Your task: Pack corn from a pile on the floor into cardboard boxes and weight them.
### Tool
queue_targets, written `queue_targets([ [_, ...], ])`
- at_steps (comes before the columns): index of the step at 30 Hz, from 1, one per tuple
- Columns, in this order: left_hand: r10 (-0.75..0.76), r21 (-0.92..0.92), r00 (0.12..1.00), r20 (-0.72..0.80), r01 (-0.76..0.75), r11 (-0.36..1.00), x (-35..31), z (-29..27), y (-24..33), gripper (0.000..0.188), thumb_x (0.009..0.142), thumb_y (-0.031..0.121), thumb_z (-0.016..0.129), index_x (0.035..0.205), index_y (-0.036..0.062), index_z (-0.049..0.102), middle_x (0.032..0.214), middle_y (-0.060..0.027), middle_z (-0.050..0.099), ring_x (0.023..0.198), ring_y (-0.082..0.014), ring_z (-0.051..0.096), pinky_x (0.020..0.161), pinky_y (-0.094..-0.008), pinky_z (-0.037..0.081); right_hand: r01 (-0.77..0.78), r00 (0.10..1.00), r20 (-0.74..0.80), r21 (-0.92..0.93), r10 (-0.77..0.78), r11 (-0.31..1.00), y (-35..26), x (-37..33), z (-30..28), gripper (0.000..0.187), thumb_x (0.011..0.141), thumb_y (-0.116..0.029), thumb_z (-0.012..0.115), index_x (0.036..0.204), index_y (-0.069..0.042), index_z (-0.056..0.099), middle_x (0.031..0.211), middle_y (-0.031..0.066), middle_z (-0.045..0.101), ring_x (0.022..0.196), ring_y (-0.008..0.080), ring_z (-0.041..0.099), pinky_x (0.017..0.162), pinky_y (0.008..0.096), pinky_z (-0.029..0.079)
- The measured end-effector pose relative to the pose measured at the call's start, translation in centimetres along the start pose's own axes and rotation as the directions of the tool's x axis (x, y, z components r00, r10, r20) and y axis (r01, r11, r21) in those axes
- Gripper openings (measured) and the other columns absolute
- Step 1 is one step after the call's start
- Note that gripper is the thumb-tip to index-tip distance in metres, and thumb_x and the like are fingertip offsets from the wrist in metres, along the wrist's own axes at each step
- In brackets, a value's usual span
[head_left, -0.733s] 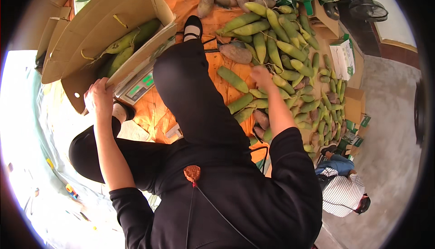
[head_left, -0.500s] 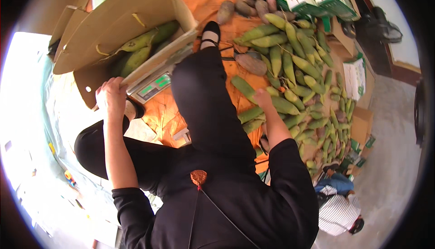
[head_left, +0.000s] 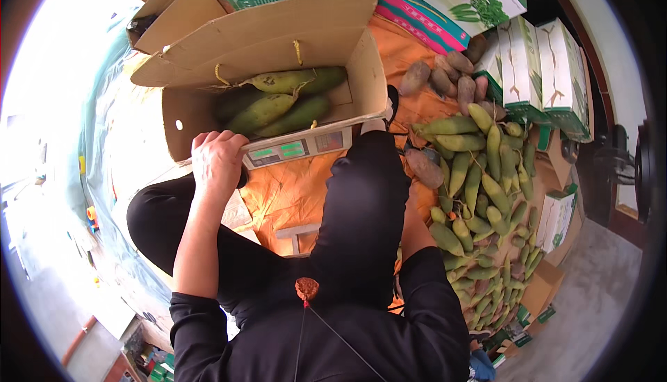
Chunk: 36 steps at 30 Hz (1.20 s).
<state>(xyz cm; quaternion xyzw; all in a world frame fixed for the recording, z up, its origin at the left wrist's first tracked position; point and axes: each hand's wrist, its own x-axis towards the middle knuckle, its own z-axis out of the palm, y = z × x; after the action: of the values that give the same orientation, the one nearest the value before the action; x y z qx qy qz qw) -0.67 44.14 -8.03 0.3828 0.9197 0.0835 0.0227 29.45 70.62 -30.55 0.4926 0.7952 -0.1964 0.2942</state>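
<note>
My left hand (head_left: 217,162) is closed over the near rim of an open cardboard box (head_left: 257,45), at its left corner. Inside the box lie several large green radishes (head_left: 262,112), and yellow cord handles show on its sides. The box rests on a digital scale (head_left: 330,142) with lit green displays. Of my right arm only the forearm (head_left: 417,229) shows beside my right knee; the hand and its fingers are hidden behind the leg. Nearest to that arm is the pile of green radishes (head_left: 495,187).
Brownish-red roots (head_left: 455,76) lie beyond the pile on an orange sheet (head_left: 278,201). White and green cartons (head_left: 549,69) stand at the far right. A printed carton (head_left: 445,0) and another box (head_left: 182,14) are at the back. A small wooden piece (head_left: 297,230) lies between my legs.
The view has shifted left and forward, showing more of the box. My right hand has left the radish at the pile's edge and gone out of sight behind my knee. My left hand stays on the rim.
</note>
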Motion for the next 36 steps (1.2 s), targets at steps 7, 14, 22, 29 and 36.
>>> queue_targets([
  [7,0.016,-0.044,1.0,0.01,-0.015,0.999,0.8,0.3,0.3,0.007,0.071,0.011,0.065,0.078,0.0112,0.066,0.076,-0.0038,0.062,0.082,-0.0247,0.06,0.085,-0.0387,0.041,0.012,0.998,0.066,-0.203,0.002,0.979,1.7,0.3,0.5,0.065,0.071,-0.018,0.078,0.125,-0.01,0.042,0.133,0.0135,0.042,0.122,0.0309,0.043,0.094,0.0425,0.047],
  [14,0.011,-0.024,1.0,0.018,-0.011,1.0,0.4,0.3,-0.3,0.003,0.075,0.014,0.065,0.077,0.0123,0.065,0.076,-0.0026,0.061,0.082,-0.0234,0.059,0.084,-0.0383,0.041,0.105,0.984,-0.164,0.25,-0.065,0.963,6.4,-2.3,-2.0,0.064,0.068,-0.008,0.078,0.122,-0.007,0.046,0.126,0.0174,0.047,0.116,0.0358,0.047,0.094,0.0456,0.044],
  [22,0.039,-0.021,0.997,-0.061,-0.041,0.999,0.1,0.7,-0.4,0.005,0.074,0.011,0.06,0.072,0.0121,0.064,0.072,-0.0028,0.06,0.078,-0.0226,0.059,0.079,-0.0384,0.041,0.365,0.837,-0.53,0.723,0.133,0.587,8.9,-5.6,-9.8,0.059,0.075,-0.003,0.072,0.125,-0.001,0.043,0.122,0.0121,0.048,0.113,0.0251,0.048,0.096,0.0364,0.038],
  [29,-0.01,0.028,0.999,0.05,0.008,1.0,0.3,0.9,-0.5,0.008,0.074,0.018,0.067,0.081,0.0145,0.067,0.079,-0.001,0.062,0.085,-0.0214,0.059,0.081,-0.038,0.041,0.836,0.512,-0.859,0.504,0.021,0.216,-0.2,-13.7,-26.4,0.061,0.08,-0.003,0.07,0.131,-0.001,0.037,0.125,0.012,0.046,0.112,0.0216,0.049,0.094,0.0332,0.042],
  [36,0.0,0.025,0.999,0.046,-0.001,1.0,0.2,0.9,-0.8,0.01,0.074,0.018,0.068,0.082,0.0142,0.067,0.079,-0.0009,0.062,0.086,-0.0216,0.06,0.081,-0.0381,0.041,0.811,0.53,-0.808,0.572,-0.259,-0.126,-11.8,-17.8,-32.7,0.05,0.082,-0.001,0.066,0.126,-0.004,0.043,0.114,0.0107,0.054,0.102,0.0213,0.057,0.08,0.0358,0.053],
])
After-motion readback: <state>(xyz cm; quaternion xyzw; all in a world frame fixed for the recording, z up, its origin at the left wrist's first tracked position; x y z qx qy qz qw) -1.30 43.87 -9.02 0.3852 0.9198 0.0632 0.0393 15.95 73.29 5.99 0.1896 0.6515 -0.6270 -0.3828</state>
